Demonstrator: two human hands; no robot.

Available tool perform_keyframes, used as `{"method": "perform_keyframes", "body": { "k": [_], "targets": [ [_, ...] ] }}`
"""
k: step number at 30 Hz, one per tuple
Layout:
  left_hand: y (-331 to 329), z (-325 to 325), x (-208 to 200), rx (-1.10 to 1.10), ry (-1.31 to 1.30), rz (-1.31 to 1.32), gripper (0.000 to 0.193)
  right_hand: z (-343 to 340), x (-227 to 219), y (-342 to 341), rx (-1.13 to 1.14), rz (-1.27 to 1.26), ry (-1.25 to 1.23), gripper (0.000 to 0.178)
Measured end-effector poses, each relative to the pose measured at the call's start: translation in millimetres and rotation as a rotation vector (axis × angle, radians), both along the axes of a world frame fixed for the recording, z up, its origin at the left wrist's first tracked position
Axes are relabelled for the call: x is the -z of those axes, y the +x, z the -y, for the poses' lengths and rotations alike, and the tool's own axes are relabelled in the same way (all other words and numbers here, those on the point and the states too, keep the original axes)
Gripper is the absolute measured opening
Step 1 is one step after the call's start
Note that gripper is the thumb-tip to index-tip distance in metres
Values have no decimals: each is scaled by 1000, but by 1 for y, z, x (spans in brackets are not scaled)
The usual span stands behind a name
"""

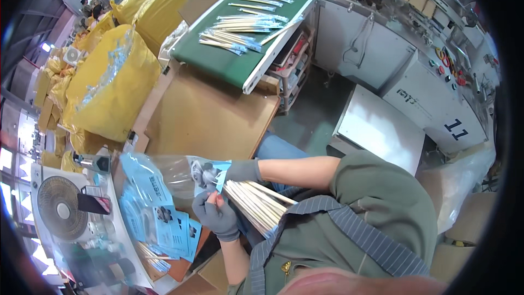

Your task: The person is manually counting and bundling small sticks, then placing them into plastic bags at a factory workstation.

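Observation:
In front of my body I hold a clear plastic bag [206, 172] with a blue printed panel. My left hand [218, 216], in a grey glove with bare fingertips, pinches the bag's near edge. My right hand [243, 171], also gloved, grips the bag's mouth from the far side; its fingers are mostly hidden by the blue panel. Just below the right hand, a bundle of wooden chopsticks [255, 206] slants from the bag's mouth down to my lap. To the left, a pile of flat blue printed bags [150, 207] overlaps the table edge.
Wrapped chopsticks [229, 35] lie on a green conveyor belt [213, 57] ahead. A brown board [202, 112] lies before it. Yellow sacks [112, 84] stand at far left, a fan [59, 207] at near left. At right are a white box [376, 125] and machine cabinet [436, 98].

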State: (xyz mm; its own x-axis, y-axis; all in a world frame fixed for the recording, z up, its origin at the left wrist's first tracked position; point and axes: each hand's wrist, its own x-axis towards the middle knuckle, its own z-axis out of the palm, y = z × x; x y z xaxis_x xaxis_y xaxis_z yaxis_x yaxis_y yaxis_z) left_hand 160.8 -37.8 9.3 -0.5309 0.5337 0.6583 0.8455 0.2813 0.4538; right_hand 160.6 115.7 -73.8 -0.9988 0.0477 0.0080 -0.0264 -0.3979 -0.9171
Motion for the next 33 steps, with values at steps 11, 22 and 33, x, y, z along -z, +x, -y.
{"method": "perform_keyframes", "body": {
  "k": [11, 22, 33],
  "targets": [
    [58, 50, 38, 66, 147, 189, 14, 32, -64, 131, -89, 286, -225, 42],
    [98, 54, 44, 4, 94, 319, 11, 5, -70, 161, 151, 340, 1193, 30],
    [109, 80, 50, 89, 54, 284, 11, -7, -6, 191, 79, -207, 1048, 38]
  ]
}}
